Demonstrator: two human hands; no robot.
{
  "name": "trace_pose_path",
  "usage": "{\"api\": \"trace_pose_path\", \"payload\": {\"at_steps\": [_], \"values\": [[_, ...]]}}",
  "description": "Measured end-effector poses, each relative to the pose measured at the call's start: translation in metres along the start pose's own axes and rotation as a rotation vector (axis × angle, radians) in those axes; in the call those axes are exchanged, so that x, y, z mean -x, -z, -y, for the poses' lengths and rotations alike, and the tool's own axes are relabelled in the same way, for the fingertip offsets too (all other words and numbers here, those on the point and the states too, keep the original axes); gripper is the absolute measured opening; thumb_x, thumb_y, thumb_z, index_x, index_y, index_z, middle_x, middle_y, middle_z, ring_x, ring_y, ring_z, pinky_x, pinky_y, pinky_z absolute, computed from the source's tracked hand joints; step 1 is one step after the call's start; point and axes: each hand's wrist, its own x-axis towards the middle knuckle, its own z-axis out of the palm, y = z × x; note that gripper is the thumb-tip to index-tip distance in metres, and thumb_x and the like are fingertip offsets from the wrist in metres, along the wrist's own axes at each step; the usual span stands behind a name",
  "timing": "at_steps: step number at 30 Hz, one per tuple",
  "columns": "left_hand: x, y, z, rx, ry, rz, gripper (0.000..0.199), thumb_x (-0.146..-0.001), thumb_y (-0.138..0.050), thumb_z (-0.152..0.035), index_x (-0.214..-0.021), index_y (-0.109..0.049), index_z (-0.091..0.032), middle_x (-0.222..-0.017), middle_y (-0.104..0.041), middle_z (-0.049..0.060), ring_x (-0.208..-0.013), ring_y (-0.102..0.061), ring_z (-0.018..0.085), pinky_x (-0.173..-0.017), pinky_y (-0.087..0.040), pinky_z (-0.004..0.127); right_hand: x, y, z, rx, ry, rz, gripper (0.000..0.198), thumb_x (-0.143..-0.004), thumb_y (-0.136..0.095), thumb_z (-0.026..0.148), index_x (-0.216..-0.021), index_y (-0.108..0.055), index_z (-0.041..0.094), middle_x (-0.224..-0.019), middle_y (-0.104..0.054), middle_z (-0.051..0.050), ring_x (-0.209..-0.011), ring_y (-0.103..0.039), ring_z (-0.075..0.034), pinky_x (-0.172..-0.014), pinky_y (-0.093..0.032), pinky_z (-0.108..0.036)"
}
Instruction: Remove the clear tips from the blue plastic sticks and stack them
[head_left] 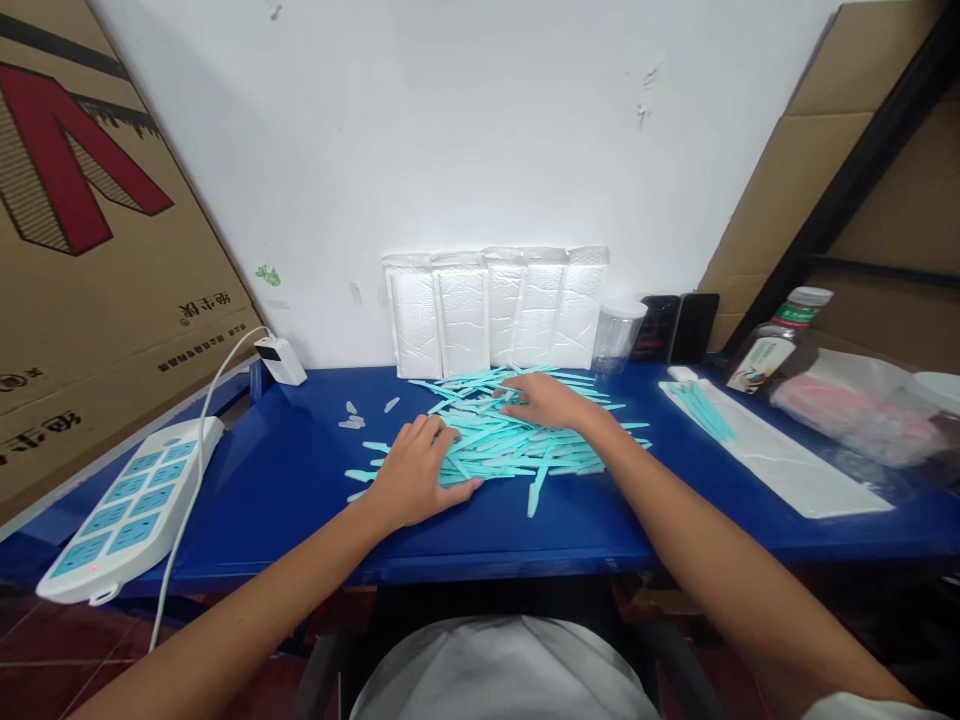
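A loose pile of slim turquoise eyebrow razors (495,445) lies in the middle of the blue table, pointing in many directions. My left hand (420,470) rests at the pile's front left edge, thumb spread away from the fingers, with nothing visibly gripped. Over the back of the pile, my right hand (544,400) has its thumb and fingers bent around an eyebrow razor among the others. Several small clear plastic pieces (351,423) lie to the left of the pile.
White padded bags (465,315) lean on the wall behind the pile, beside a clear jar (619,335) and two phones (691,328). At right, a white bag (780,450) bears several razors, near a bottle (780,340). A power strip (135,510) with a cable lies left.
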Motion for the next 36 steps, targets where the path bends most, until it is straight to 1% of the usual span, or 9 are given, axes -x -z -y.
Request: {"api": "trace_pose_path", "payload": {"at_steps": [5,9,15,17,21,23,29,33,36], "values": [[-0.002,0.001,0.0,0.104,-0.003,0.028,0.05,-0.095,-0.066,-0.062,-0.122,-0.061,-0.02,-0.123,-0.063,0.013,-0.115,-0.06,0.033,-0.102,-0.051,0.052,-0.006,-0.014,0.009,0.062,-0.014,-0.078,0.015,-0.099,-0.069,0.027,-0.107,-0.078,0.018,-0.077,-0.069,-0.005,-0.069,-0.058,-0.017,-0.067,-0.03,-0.026],[-0.002,0.0,0.0,0.156,-0.027,0.049,0.063,-0.097,-0.067,-0.059,-0.145,-0.052,-0.021,-0.15,-0.056,0.016,-0.14,-0.051,0.036,-0.119,-0.042,0.056,-0.008,-0.016,0.014,-0.069,0.073,-0.155,0.02,-0.103,-0.064,0.032,-0.106,-0.076,0.016,-0.067,-0.061,0.001,-0.061,-0.05,-0.014,-0.065,-0.03,-0.025],[-0.001,0.0,0.002,0.153,-0.047,0.073,0.061,-0.1,-0.064,-0.058,-0.146,-0.054,-0.02,-0.152,-0.057,0.017,-0.143,-0.051,0.035,-0.122,-0.04,0.055,0.005,0.028,0.002,-0.107,-0.063,-0.362,0.027,-0.101,-0.062,0.04,-0.106,-0.076,0.017,-0.065,-0.056,0.002,-0.062,-0.049,-0.015,-0.065,-0.034,-0.026],[-0.001,0.0,0.001,0.152,-0.037,0.063,0.057,-0.1,-0.064,-0.058,-0.141,-0.057,-0.02,-0.147,-0.06,0.016,-0.138,-0.055,0.035,-0.118,-0.044,0.055,0.015,0.047,-0.014,-0.038,-0.148,-0.297,0.023,-0.097,-0.065,0.036,-0.101,-0.078,0.018,-0.074,-0.065,-0.002,-0.07,-0.056,-0.016,-0.068,-0.037,-0.027],[-0.003,0.001,0.001,0.171,-0.019,0.048,0.046,-0.099,-0.063,-0.059,-0.125,-0.059,-0.021,-0.133,-0.065,0.014,-0.124,-0.061,0.033,-0.107,-0.049,0.052,0.034,0.066,-0.044,-0.015,-0.359,0.13,0.012,-0.086,-0.074,0.028,-0.089,-0.082,0.02,-0.092,-0.077,-0.006,-0.081,-0.066,-0.02,-0.07,-0.044,-0.028],[-0.003,0.001,0.0,0.171,-0.012,0.047,0.044,-0.099,-0.063,-0.059,-0.121,-0.058,-0.021,-0.13,-0.065,0.014,-0.122,-0.061,0.032,-0.105,-0.05,0.052,0.037,0.067,-0.049,-0.019,-0.411,0.24,0.013,-0.083,-0.077,0.03,-0.091,-0.084,0.021,-0.094,-0.078,-0.006,-0.084,-0.069,-0.022,-0.07,-0.046,-0.028],[-0.002,0.0,0.001,0.147,0.019,0.086,0.059,-0.098,-0.063,-0.062,-0.14,-0.055,-0.021,-0.154,-0.055,0.016,-0.145,-0.049,0.036,-0.121,-0.041,0.058,0.033,0.063,-0.052,0.04,-0.456,0.176,0.017,-0.085,-0.076,0.031,-0.098,-0.084,0.023,-0.108,-0.08,-0.007,-0.094,-0.072,-0.024,-0.078,-0.051,-0.029],[-0.002,-0.002,0.002,0.139,0.049,0.154,0.073,-0.098,-0.06,-0.067,-0.153,-0.048,-0.02,-0.165,-0.046,0.018,-0.153,-0.041,0.039,-0.126,-0.034,0.061,0.036,0.063,-0.065,0.134,-0.622,0.334,0.025,-0.074,-0.089,0.037,-0.094,-0.084,0.022,-0.109,-0.079,-0.011,-0.095,-0.074,-0.03,-0.076,-0.054,-0.034],[-0.002,-0.002,0.004,0.142,0.047,0.173,0.075,-0.099,-0.059,-0.068,-0.155,-0.047,-0.019,-0.164,-0.047,0.018,-0.153,-0.041,0.039,-0.127,-0.033,0.062,0.04,0.064,-0.073,0.079,-0.608,0.413,0.026,-0.069,-0.093,0.04,-0.087,-0.085,0.022,-0.102,-0.08,-0.01,-0.093,-0.074,-0.031,-0.077,-0.054,-0.035]]}}
